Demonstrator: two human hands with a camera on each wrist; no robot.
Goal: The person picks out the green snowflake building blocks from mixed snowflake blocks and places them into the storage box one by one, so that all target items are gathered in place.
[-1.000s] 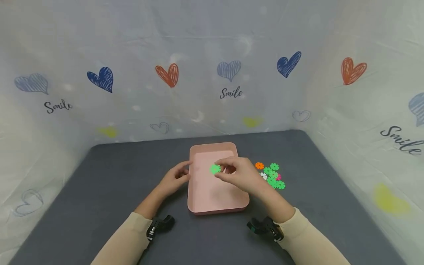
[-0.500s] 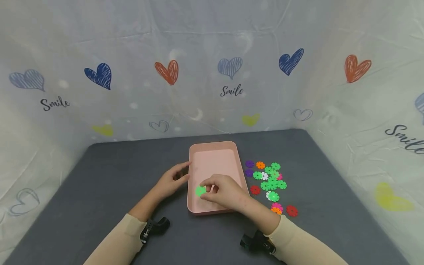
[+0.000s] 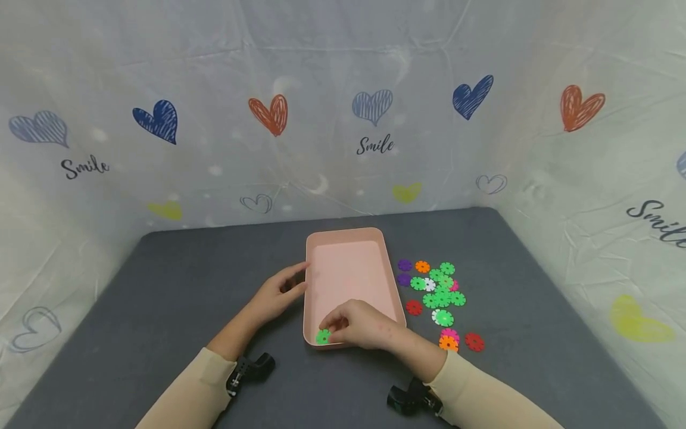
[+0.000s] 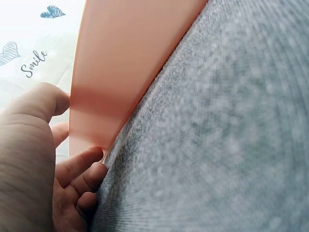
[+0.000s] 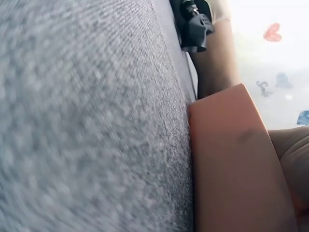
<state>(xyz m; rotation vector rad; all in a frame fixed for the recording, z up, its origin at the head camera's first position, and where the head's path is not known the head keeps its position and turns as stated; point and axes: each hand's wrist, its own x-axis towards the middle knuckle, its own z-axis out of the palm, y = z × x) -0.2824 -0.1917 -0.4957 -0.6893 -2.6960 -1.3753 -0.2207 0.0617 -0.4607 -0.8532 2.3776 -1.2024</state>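
A shallow pink tray [image 3: 351,268] lies on the grey table, its near left corner beneath my right hand [image 3: 361,325]. Between thumb and fingertips, that hand pinches a green notched plastic disc [image 3: 323,337], low inside the corner. In the right wrist view the tray's outer wall [image 5: 236,159] hides most of the fingers. My left hand [image 3: 274,295] touches the tray's left side with loosely bent fingers. Seen from the left wrist, its fingertips [image 4: 91,157] rest against the outer wall [image 4: 125,53], some of them down by the tabletop.
Right of the tray, several green discs [image 3: 442,298] lie in a loose cluster. Around them are purple discs [image 3: 404,265], orange ones [image 3: 448,344], red ones [image 3: 474,341] and a white one [image 3: 429,285]. A curtain with printed hearts [image 3: 372,107] surrounds the table.
My right hand has moved with the green disc from above the tray's middle toward the person, down into the near left corner. My left hand stays at the tray's left side.
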